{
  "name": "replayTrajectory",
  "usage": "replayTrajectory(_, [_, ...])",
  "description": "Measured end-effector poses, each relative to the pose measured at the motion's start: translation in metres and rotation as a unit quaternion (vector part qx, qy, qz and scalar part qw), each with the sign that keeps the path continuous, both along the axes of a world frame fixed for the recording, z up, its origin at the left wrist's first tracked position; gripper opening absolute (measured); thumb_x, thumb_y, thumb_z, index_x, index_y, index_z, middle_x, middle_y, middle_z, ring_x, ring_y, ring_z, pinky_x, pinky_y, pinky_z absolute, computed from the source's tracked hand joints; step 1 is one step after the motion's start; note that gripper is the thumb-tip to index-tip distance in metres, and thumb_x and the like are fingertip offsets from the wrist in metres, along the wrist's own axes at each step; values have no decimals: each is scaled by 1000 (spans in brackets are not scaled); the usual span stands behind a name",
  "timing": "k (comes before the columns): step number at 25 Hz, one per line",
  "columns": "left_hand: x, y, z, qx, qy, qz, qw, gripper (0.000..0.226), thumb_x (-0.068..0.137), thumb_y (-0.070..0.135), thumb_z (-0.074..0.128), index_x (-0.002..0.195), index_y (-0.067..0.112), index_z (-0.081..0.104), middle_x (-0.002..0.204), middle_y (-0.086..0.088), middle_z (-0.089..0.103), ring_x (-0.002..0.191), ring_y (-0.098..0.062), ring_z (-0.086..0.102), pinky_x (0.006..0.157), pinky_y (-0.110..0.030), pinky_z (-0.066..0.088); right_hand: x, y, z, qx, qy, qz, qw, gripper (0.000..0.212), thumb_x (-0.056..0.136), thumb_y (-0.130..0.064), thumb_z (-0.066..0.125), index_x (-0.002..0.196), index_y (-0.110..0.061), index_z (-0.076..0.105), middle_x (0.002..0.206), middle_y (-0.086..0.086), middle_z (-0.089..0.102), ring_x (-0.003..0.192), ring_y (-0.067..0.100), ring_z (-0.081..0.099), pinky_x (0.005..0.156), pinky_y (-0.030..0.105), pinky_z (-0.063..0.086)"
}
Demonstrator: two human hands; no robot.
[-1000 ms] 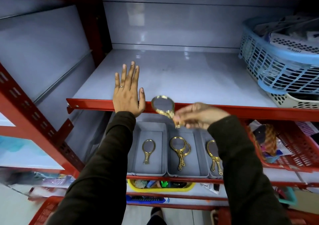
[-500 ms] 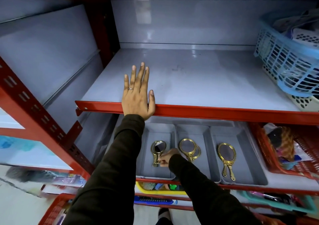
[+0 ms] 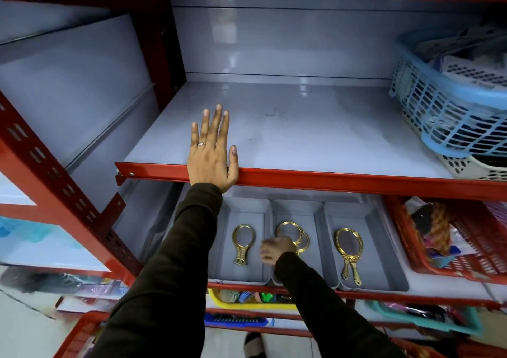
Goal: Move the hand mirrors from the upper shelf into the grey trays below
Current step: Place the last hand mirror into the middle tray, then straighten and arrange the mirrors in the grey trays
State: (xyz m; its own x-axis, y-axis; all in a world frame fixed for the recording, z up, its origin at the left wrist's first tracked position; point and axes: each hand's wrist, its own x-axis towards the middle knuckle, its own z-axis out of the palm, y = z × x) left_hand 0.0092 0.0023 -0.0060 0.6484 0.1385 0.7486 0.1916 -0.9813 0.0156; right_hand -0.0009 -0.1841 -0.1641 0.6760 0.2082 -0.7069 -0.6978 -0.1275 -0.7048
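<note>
Three grey trays stand side by side on the lower shelf. In the left tray (image 3: 248,208) lies a gold hand mirror (image 3: 242,243). The middle tray (image 3: 299,206) holds stacked gold mirrors (image 3: 295,233), and the right tray (image 3: 356,212) holds gold mirrors (image 3: 349,250) too. My left hand (image 3: 211,153) rests flat, fingers spread, on the front edge of the upper shelf (image 3: 315,138), which shows no mirrors. My right hand (image 3: 274,249) is blurred, hovering between the left and middle trays with nothing in it.
A blue lattice basket (image 3: 450,110) over a white one (image 3: 477,168) fills the upper shelf's right side. A red basket (image 3: 472,237) of goods sits right of the trays. A yellow tray (image 3: 247,301) and combs lie below. A red upright (image 3: 55,182) stands left.
My right hand carried a gold mirror down from the upper shelf's edge, laid it in the left tray and let go, then drew right. My left hand stayed put.
</note>
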Motion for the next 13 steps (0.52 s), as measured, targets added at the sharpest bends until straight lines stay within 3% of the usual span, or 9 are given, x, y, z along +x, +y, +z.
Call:
replayTrajectory(2, [-5, 4, 4, -3, 16, 25, 1000, 73, 94, 34, 33, 161, 7, 20, 169, -11, 17, 157, -31, 13, 127, -35, -14, 1, -25, 6, 22, -2, -25, 999, 16, 95, -2, 51, 109, 4, 58, 96, 21, 57, 91, 35, 60, 89, 44, 50])
replayTrajectory(4, [-15, -11, 0, -31, 19, 53, 998, 70, 99, 35, 29, 162, 8, 16, 170, -10, 12, 158, -32, 10, 126, -36, -17, -1, -53, 9, 16, -24, -44, 999, 15, 95, 0, 52, 102, 9, 62, 103, 22, 59, 102, 39, 60, 89, 44, 49])
replayTrajectory(6, [-34, -30, -14, -104, 15, 54, 993, 68, 102, 36, 28, 162, 8, 14, 170, -9, 9, 158, -32, 6, 127, -38, -16, -9, -79, 9, 10, -42, -72, 996, 15, 94, 6, 51, 89, 5, 64, 92, 21, 62, 79, 32, 62, 70, 36, 53])
replayTrajectory(8, [-57, -61, -36, -137, 20, 51, 989, 68, 102, 35, 29, 162, 7, 15, 171, -9, 9, 158, -32, 5, 127, -41, -12, -20, -102, 11, -3, -55, -74, 996, 14, 93, 5, 52, 97, 4, 65, 87, 19, 64, 70, 28, 60, 57, 28, 51])
replayTrajectory(13, [-89, -148, -94, -231, 121, -49, 964, 68, 100, 35, 27, 162, 10, 14, 171, -5, 4, 159, -26, 0, 129, -43, -4, -28, -147, 10, -18, -62, -104, 993, 10, 92, -2, 58, 98, 1, 66, 80, 15, 65, 71, 28, 64, 64, 32, 55])
